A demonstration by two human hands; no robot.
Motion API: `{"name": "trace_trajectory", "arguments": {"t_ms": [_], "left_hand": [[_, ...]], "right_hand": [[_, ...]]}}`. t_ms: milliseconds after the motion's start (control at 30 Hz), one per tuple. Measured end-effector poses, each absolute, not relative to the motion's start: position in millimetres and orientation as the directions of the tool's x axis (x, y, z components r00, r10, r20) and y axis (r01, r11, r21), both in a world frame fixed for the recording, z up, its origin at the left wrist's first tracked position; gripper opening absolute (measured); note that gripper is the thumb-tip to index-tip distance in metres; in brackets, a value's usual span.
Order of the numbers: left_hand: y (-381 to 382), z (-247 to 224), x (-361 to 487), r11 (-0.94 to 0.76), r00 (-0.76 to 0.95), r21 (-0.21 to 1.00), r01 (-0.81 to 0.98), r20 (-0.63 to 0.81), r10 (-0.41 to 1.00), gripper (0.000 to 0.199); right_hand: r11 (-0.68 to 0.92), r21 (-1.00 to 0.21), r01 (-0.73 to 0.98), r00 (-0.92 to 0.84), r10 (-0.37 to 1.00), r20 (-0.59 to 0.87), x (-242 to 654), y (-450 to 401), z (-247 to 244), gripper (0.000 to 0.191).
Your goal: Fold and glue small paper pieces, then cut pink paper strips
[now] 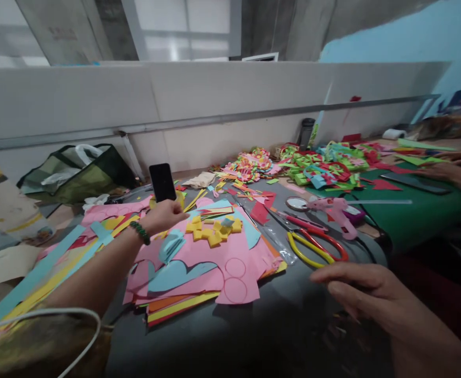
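Observation:
My left hand (164,215), with a green bead bracelet (140,232) on the wrist, reaches over the paper pile just in front of an upright black phone (162,182). Its fingers are curled closed, and what they hold, if anything, is hidden. Under and beside it lie pink paper sheets (230,262) with drawn circles, a blue scalloped paper cut-out (181,275) and small yellow folded paper pieces (213,231). Near the yellow-and-red scissor handles (311,249), my right hand (366,294) hovers, fingers stretched out, thumb apart, holding nothing visible.
A pink glue gun (334,212) and a tape roll (296,203) lie beyond the scissors. Heaps of coloured paper strips (252,165) line the back. A green bag (76,173) and a large bottle (12,207) stand left. Another person's hands (450,170) are at right.

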State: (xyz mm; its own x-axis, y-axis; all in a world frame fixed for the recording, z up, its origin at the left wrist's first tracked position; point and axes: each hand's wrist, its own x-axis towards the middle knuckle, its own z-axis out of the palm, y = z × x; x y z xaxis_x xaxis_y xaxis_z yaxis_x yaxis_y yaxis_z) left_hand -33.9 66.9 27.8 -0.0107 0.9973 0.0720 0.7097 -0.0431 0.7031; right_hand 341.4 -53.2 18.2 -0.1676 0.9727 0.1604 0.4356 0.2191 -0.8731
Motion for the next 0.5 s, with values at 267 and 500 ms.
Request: {"name": "trace_trajectory", "arguments": {"t_ms": [267, 500], "left_hand": [[22.2, -5.8, -68.2, 0.073, -0.089, 0.62, 0.781, -0.006, 0.996, 0.03], [28.3, -11.0, -75.2, 0.055, -0.073, 0.744, 0.666, -0.009, 0.997, 0.032]], "right_hand": [[0.244, -0.841, 0.484, -0.221, 0.963, 0.153, 346.7, -22.4, 9.6, 0.039], [0.29, -0.801, 0.523, -0.256, 0.95, 0.177, 333.1, -18.6, 10.6, 0.038]]}}
